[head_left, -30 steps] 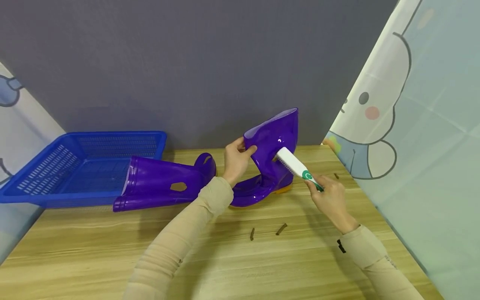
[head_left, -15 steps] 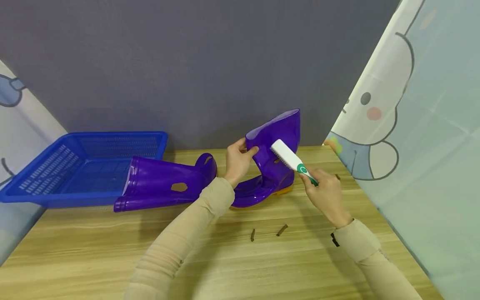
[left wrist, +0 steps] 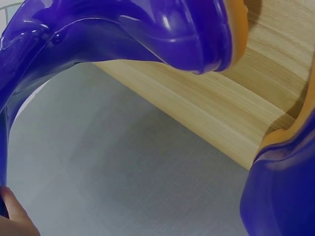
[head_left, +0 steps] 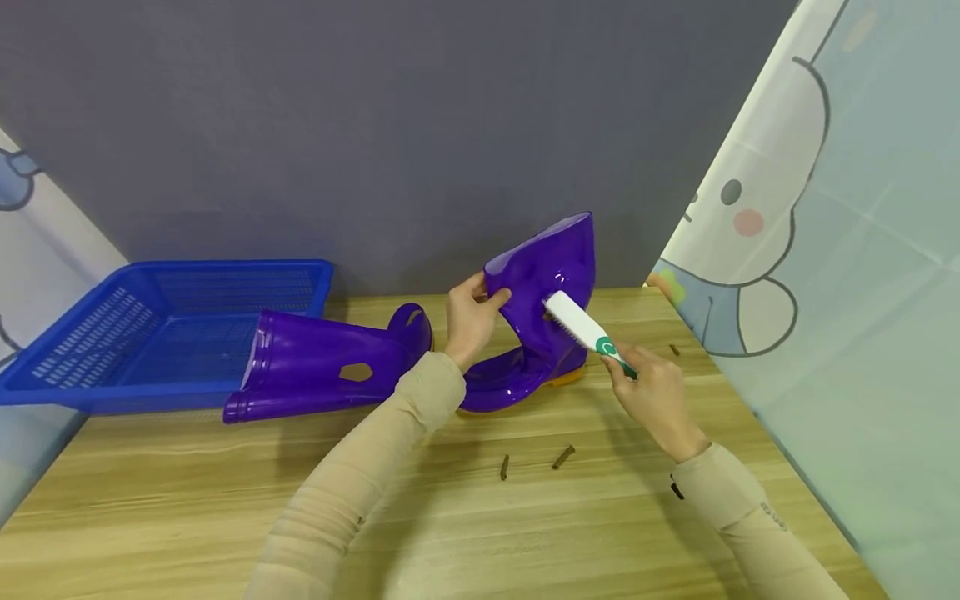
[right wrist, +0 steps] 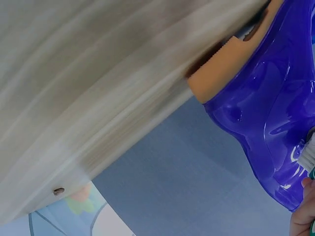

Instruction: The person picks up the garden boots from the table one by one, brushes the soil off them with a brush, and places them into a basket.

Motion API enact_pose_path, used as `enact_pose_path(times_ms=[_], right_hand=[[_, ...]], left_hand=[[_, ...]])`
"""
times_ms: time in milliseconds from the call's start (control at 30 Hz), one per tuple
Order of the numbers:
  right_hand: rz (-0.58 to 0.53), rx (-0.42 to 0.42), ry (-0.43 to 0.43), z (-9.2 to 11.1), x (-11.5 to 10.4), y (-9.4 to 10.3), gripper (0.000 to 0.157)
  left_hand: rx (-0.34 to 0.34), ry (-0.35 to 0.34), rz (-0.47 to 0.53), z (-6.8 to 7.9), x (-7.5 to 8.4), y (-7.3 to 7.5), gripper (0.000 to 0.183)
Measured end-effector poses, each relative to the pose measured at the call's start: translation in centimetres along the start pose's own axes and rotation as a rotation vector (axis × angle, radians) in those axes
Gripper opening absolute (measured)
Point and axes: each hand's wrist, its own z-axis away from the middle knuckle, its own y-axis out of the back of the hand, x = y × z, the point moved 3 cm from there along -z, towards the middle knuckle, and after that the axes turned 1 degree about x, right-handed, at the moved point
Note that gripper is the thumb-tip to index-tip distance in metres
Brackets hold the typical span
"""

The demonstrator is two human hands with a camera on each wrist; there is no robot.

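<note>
A purple rain boot (head_left: pixel 536 308) with an orange sole stands on the table, its shaft bent over. My left hand (head_left: pixel 471 323) pinches the rim of its opening at the left side. In my right hand (head_left: pixel 654 398) is a white brush (head_left: pixel 577 321) with a green handle, its bristles against the boot's shaft. The right wrist view shows the bristles (right wrist: pixel 307 156) touching the glossy purple surface. A second purple boot (head_left: pixel 330 362) lies on its side to the left, with an irregular pale brown patch on the shaft and its top over the basket's edge.
A blue plastic basket (head_left: pixel 187 333) stands at the back left. Two small brown pieces (head_left: pixel 563 457) lie on the wooden table (head_left: pixel 480 533) in front of the boot, and another brown bit (head_left: pixel 674 350) lies at the right. A grey wall (head_left: pixel 420 142) rises behind.
My right hand has moved the brush up the boot's shaft and then slightly back down. My left hand keeps its pinch on the rim.
</note>
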Motion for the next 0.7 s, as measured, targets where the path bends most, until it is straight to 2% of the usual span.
enact_pose_path(times_ms=[233,700], right_hand=[[-0.005,-0.034,-0.006,0.7,0.3,-0.1,0.019],[-0.026,-0.031,-0.013,1.1,0.6,0.1,0.020]], left_hand=[[0.000,0.012,-0.009,0.1,-0.1,0.0,0.034],[-0.006,0.016,-0.003,0.0,-0.2,-0.2,0.035]])
